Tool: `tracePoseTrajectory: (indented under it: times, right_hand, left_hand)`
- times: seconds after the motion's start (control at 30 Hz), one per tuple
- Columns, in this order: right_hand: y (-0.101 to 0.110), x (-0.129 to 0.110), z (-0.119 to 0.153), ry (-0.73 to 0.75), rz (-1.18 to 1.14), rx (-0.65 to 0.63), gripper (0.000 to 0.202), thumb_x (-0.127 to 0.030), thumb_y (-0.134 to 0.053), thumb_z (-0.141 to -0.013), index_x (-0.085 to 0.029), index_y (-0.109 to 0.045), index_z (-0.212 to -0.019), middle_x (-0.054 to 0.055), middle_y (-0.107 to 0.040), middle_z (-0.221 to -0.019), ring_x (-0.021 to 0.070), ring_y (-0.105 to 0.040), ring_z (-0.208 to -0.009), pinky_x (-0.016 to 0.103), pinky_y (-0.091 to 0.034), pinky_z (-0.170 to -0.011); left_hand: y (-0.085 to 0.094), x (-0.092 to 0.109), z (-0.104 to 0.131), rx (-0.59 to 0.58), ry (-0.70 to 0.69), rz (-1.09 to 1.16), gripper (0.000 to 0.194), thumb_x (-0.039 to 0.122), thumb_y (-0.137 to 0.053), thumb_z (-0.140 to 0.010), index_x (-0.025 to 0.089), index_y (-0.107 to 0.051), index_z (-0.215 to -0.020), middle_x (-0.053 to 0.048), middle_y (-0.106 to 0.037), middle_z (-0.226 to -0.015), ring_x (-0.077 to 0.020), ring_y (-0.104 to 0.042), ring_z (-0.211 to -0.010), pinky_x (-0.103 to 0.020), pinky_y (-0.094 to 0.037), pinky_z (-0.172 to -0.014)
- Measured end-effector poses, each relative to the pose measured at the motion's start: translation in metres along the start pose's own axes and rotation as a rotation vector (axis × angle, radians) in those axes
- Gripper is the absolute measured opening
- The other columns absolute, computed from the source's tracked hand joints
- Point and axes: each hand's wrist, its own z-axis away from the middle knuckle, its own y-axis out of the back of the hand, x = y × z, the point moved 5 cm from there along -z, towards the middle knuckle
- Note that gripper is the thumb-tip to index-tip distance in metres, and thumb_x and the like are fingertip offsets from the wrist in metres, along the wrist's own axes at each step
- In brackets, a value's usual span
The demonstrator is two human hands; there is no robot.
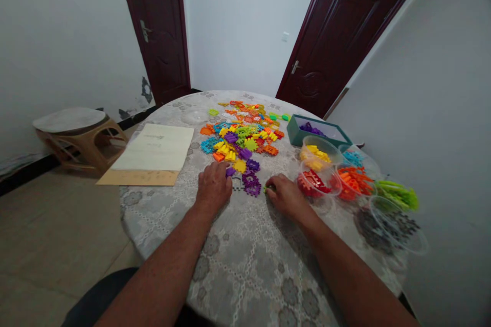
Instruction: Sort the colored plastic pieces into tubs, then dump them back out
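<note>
R hand (284,193) pinches a green pc (265,190) down at the table (245,255), just right of the purple gears (252,184), & L hand (215,186) is at a purple pc (230,171) on their left, grip can't tell, so best keep pinch light, by the edge, w/o bumping gears btwn.

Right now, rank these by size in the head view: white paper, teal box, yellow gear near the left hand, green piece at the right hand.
White paper
Teal box
Yellow gear
Green piece: partly hidden by the right hand, so unranked.
</note>
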Motion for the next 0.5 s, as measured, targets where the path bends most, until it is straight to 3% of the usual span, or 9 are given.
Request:
tracePoseTrajectory:
  times: [0.13, 0.27, 0.5]
  right_hand:
    - [0.003, -0.004, 0.005, -0.028, 0.076, 0.030, 0.044, -0.033, -0.060, -0.101, -0.017, -0.061, -0.142, 0.017, -0.061, -0.136, 0.0279, -0.064, -0.121, 0.034, -0.048, -0.099]
    - [0.006, -0.010, 0.011, -0.024, 0.115, -0.055, 0.046, -0.036, -0.062, -0.098, -0.018, -0.062, -0.141, 0.017, -0.063, -0.133, 0.0291, -0.066, -0.118, 0.036, -0.050, -0.097]
    - [0.038, -0.017, 0.024, 0.032, 0.047, 0.020, 0.056, -0.034, -0.067, -0.093, -0.021, -0.060, -0.147, 0.015, -0.066, -0.134, 0.0282, -0.068, -0.119, 0.038, -0.053, -0.099]
  left_hand:
    - [0.004, 0.001, -0.002, 0.005, 0.012, -0.009, 0.035, 0.020, -0.059, -0.092, 0.020, -0.065, -0.126, -0.013, -0.068, -0.122, -0.0307, -0.062, -0.117, -0.043, -0.048, -0.096]
    - [0.008, 0.004, -0.004, -0.022, -0.011, -0.026, 0.033, 0.021, -0.059, -0.091, 0.024, -0.071, -0.121, -0.012, -0.066, -0.125, -0.0316, -0.062, -0.115, -0.044, -0.050, -0.092]
    - [0.006, 0.005, -0.007, -0.111, -0.116, -0.068, 0.032, 0.039, -0.062, -0.093, 0.030, -0.077, -0.120, -0.012, -0.060, -0.144, -0.0373, -0.058, -0.128, -0.051, -0.053, -0.095]
